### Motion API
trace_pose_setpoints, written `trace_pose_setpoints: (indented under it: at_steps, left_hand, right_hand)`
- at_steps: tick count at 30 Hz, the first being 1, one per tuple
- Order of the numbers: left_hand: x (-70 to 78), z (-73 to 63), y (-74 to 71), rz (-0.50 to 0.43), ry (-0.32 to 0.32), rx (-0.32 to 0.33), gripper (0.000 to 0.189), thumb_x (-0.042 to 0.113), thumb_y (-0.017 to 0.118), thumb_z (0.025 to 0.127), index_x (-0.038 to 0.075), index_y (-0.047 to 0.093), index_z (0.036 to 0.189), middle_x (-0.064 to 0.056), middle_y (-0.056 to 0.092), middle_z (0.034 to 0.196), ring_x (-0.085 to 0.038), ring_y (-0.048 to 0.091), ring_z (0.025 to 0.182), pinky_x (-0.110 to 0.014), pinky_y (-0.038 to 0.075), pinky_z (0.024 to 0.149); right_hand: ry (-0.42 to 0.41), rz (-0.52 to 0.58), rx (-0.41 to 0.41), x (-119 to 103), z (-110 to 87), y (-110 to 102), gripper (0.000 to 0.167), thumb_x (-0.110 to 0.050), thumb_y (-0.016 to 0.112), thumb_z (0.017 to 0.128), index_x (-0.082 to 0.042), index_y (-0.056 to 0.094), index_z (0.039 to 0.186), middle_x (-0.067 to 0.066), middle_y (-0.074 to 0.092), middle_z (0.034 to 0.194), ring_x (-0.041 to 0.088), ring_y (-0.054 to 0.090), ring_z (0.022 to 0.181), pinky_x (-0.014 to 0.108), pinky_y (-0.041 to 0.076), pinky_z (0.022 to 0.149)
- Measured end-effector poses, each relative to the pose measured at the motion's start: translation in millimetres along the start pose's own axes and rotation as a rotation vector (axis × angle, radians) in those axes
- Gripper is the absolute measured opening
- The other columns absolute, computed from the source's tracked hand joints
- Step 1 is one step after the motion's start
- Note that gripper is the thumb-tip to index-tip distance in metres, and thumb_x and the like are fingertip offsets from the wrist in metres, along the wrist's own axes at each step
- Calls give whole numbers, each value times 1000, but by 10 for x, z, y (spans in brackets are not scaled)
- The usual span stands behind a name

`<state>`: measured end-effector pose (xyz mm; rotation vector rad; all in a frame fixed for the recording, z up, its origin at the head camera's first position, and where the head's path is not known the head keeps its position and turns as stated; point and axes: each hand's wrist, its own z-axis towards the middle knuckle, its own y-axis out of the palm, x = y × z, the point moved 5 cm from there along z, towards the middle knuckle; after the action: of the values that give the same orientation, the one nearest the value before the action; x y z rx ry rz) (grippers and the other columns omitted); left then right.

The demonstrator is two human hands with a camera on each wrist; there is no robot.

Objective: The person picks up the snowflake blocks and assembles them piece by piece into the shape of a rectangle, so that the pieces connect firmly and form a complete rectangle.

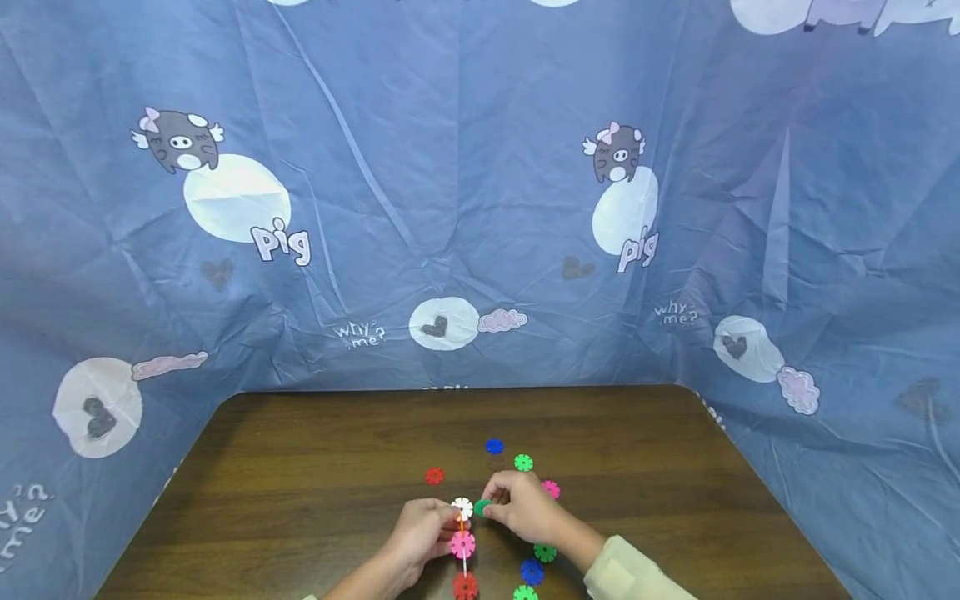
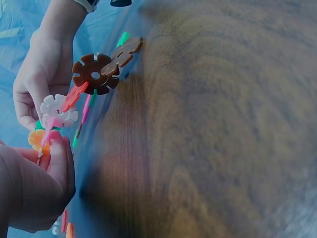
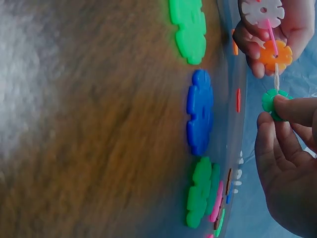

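In the head view my left hand point(image 1: 420, 537) holds a chain of notched plastic flower discs near its top end. A white disc point(image 1: 462, 505) tops the chain, above a pink disc point(image 1: 462, 545) and a red disc point(image 1: 465, 587). The right hand point(image 1: 525, 507) pinches a green disc point(image 1: 482, 507) beside the white one. In the right wrist view this green disc point(image 3: 269, 102) meets the edge of the white disc point(image 3: 277, 79) below an orange disc point(image 3: 276, 53); whether they interlock I cannot tell. Brown discs point(image 2: 94, 74) hang farther along the chain in the left wrist view.
Loose discs lie on the brown wooden table point(image 1: 315, 467): a red disc point(image 1: 434, 475) and a blue disc point(image 1: 495, 447) beyond the hands. Several more form a line on the right, including a blue disc point(image 1: 532, 572). A blue printed cloth point(image 1: 450, 208) hangs around the table.
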<state>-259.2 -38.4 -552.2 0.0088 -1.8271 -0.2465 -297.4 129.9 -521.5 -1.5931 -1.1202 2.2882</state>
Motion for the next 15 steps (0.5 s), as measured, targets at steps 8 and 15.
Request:
trace_pose_setpoints:
  at_steps: [8, 15]
  left_hand:
    - [31, -35, 4, 3, 6, -8, 13, 3, 57, 95, -9, 60, 95, -9, 68, 81, -12, 60, 67, -21, 55, 59]
    - [47, -44, 13, 11, 2, -9, 9, 3, 57, 95, -4, 61, 92, -9, 68, 81, -12, 59, 67, -21, 55, 59]
  right_hand:
    - [1, -32, -8, -13, -1, 27, 18, -6, 80, 86, -20, 69, 84, -13, 61, 80, 3, 58, 75, 22, 53, 67]
    - [-34, -66, 23, -50, 7, 40, 18, -6, 81, 84, -19, 69, 82, -15, 60, 79, 1, 57, 74, 20, 52, 66]
